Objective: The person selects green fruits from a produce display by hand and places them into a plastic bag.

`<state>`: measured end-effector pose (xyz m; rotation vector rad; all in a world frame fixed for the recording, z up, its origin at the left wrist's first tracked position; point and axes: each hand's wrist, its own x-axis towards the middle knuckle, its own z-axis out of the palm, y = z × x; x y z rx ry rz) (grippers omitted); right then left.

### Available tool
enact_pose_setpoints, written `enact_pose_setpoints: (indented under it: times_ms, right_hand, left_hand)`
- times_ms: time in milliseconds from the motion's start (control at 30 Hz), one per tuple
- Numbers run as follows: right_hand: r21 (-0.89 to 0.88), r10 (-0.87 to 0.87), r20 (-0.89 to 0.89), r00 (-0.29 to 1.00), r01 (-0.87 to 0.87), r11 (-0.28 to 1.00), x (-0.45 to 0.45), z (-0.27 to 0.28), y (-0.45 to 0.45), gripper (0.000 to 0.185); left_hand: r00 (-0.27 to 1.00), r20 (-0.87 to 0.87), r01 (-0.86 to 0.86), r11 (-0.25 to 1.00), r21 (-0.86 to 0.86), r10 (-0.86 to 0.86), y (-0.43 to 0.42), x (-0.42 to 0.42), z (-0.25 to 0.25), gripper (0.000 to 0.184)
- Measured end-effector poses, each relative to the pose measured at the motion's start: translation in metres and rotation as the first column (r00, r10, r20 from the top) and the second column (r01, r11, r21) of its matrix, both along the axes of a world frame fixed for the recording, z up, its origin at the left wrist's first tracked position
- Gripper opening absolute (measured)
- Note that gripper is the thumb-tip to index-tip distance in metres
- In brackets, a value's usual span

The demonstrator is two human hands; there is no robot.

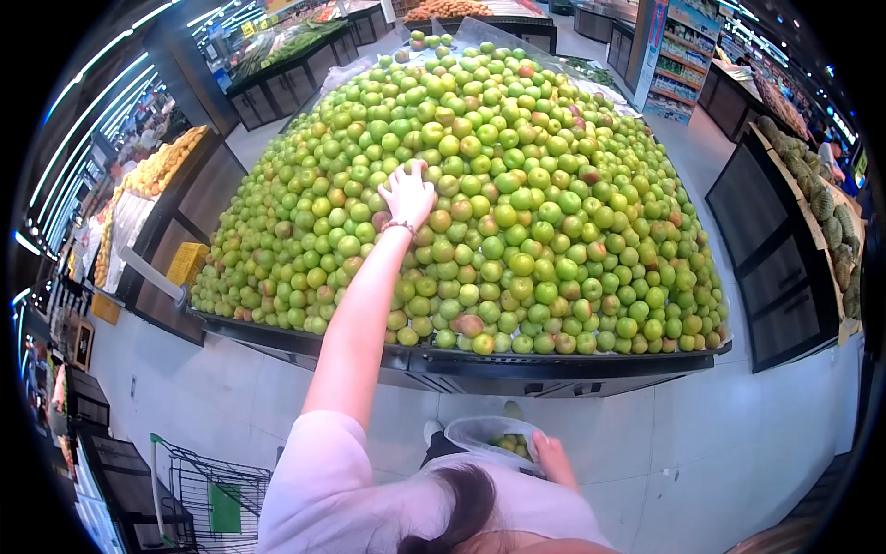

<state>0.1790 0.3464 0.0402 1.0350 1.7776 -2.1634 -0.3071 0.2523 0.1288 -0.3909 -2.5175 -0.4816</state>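
A large heaped pile of green plums (544, 198), some blushed red, fills the display stand in front of me. My left hand (409, 196) is stretched out over the middle of the heap, palm down. Its fingers are apart and bent onto the fruit; their tips are partly hidden, and no plum shows lifted in them. A bracelet circles that wrist. Low at my waist, my right hand (552, 454) grips the rim of a clear plastic bag (471, 431). Several green plums (512, 445) lie inside the bag, whose mouth stands open.
The stand's dark front edge (554, 365) runs between me and the heap. A wire shopping cart (221, 503) stands at lower left. Orange fruit (166, 164) and a yellow crate (187, 264) are to the left. Spiky durian-like fruit (821, 189) lies on the right stand.
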Motion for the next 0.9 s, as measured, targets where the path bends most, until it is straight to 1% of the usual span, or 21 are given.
enact_pose_setpoints:
  times_ms: [100,167,233,367,467,500,567,600,667,733,800,867,900]
  right_hand:
    - [0.01,0.016,-0.015,1.0,-0.016,1.0,0.003,-0.028,0.004,0.036]
    - [0.016,0.035,-0.012,0.999,-0.035,0.999,0.003,-0.035,0.007,0.037]
    - [0.007,0.021,-0.019,1.0,-0.021,1.0,0.001,-0.033,0.008,0.037]
    - [-0.035,0.049,-0.053,0.997,-0.051,0.998,0.002,-0.035,0.014,0.037]
    - [-0.045,0.055,-0.038,0.998,-0.057,0.997,0.0,-0.027,0.013,0.037]
    - [-0.023,0.052,-0.028,0.998,-0.052,0.998,-0.001,-0.025,0.011,0.038]
    - [0.019,0.045,-0.006,0.999,-0.045,0.999,-0.003,-0.022,0.006,0.039]
    - [0.006,0.045,-0.008,0.999,-0.045,0.999,-0.004,-0.021,0.005,0.039]
    - [-0.019,0.046,-0.004,0.999,-0.046,0.999,-0.002,-0.018,0.005,0.04]
    - [-0.027,0.041,0.004,0.999,-0.041,0.999,0.0,-0.02,0.005,0.04]
    - [-0.022,0.052,0.003,0.999,-0.052,0.998,0.0,-0.018,0.004,0.039]
    - [0.001,0.076,-0.005,0.997,-0.076,0.997,0.001,-0.014,0.004,0.038]
    - [-0.005,0.055,-0.012,0.998,-0.055,0.998,0.001,-0.012,0.003,0.038]
  left_hand:
    - [1.0,-0.008,0.015,1.0,-0.002,-0.015,-0.001,0.0,-0.001,0.033]
    - [1.0,-0.018,0.013,1.0,-0.005,-0.013,-0.002,-0.001,-0.003,0.034]
    - [1.0,-0.003,0.031,0.999,0.027,-0.031,-0.004,-0.005,-0.004,0.037]
    - [0.993,0.049,0.103,0.987,0.126,-0.109,-0.009,-0.015,0.0,0.046]
    - [0.988,-0.003,0.151,0.966,0.211,-0.154,-0.006,-0.009,0.005,0.054]
    - [0.989,-0.044,0.146,0.958,0.247,-0.14,-0.003,-0.008,0.005,0.057]
    - [0.989,0.059,0.128,0.982,0.14,-0.137,-0.004,-0.014,0.007,0.057]
    - [0.985,0.113,0.123,0.989,0.083,-0.132,-0.005,-0.018,0.008,0.057]
    - [0.969,0.18,0.157,0.984,0.089,-0.17,-0.01,-0.02,0.012,0.055]
    - [0.974,0.124,0.18,0.981,0.067,-0.188,-0.011,-0.019,0.01,0.052]
    - [0.983,0.093,0.155,0.987,0.037,-0.158,-0.009,-0.016,0.011,0.049]
    - [0.983,0.006,0.182,0.98,0.074,-0.183,-0.009,-0.012,0.007,0.047]
    - [0.98,-0.04,0.198,0.976,0.093,-0.195,-0.01,-0.012,0.006,0.046]
